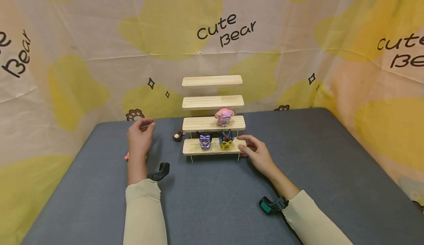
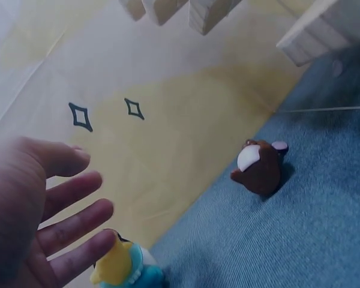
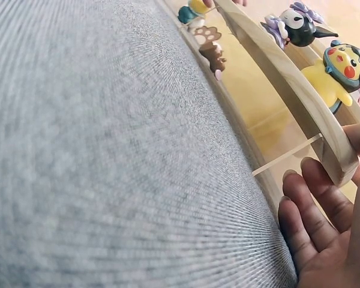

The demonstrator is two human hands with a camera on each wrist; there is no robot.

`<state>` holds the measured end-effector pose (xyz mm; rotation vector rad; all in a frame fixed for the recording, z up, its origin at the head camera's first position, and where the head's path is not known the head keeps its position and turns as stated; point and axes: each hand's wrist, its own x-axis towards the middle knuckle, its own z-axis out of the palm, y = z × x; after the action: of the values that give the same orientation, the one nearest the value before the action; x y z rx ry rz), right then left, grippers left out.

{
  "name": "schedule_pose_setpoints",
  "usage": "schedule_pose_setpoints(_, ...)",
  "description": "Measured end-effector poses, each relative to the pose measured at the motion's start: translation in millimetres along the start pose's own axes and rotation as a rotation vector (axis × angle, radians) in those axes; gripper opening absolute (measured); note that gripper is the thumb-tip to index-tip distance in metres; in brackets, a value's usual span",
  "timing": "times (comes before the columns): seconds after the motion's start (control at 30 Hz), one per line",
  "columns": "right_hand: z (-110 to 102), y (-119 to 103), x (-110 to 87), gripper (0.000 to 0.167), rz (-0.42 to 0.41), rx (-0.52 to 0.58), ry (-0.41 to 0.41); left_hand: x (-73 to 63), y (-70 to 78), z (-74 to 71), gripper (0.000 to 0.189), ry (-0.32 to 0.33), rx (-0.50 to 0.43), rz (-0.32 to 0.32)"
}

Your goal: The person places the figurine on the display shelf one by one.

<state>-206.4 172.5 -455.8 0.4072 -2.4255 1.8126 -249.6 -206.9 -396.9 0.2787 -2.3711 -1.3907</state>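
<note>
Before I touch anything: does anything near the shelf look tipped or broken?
The brown figurine looks tipped over on the table, left of the tiered shelf; it seems odd because the purple-bowed figurine and the yellow figurine stand upright on the lowest board. No spill or damage shows.

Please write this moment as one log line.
left hand: empty | right hand: holds lowest shelf at right end | on it: yellow figure, purple-bowed figure | pink figure: one shelf up | brown figure: on table
</note>
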Motion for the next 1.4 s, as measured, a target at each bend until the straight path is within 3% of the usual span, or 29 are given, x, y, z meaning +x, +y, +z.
schedule_pose_setpoints(0.37,0,-1,0.5,0.033,0.008,0.004,0.001,-0.4,-10.7,-2.9,0.021,0.206,-0.041,-0.025)
schedule_pose_setpoints(0.67,0,-1,1.0,0.032,0.005,0.005,0.001,0.0,-15.1,-6.3,0.027,0.245,-0.004,-0.147)
schedule_pose_setpoints(0.77,0,-2,0.9,0.033,0.008,0.009,-0.003,1.5,-17.9,-6.7,0.032,0.213,0.022,-0.166)
schedule_pose_setpoints(1.07,1,-3,1.2,0.033,0.007,0.017,-0.006,5.8,-27.0,-8.1,0.048,0.075,0.215,-0.227)
schedule_pose_setpoints(1.27,1,-2,1.2,0.033,0.016,0.008,-0.002,6.3,-23.3,-8.4,0.059,-0.094,0.356,-0.273)
schedule_pose_setpoints(1.4,0,-2,0.6,0.032,0.019,0.007,-0.001,6.1,-19.5,-5.3,0.064,-0.180,0.422,-0.271)
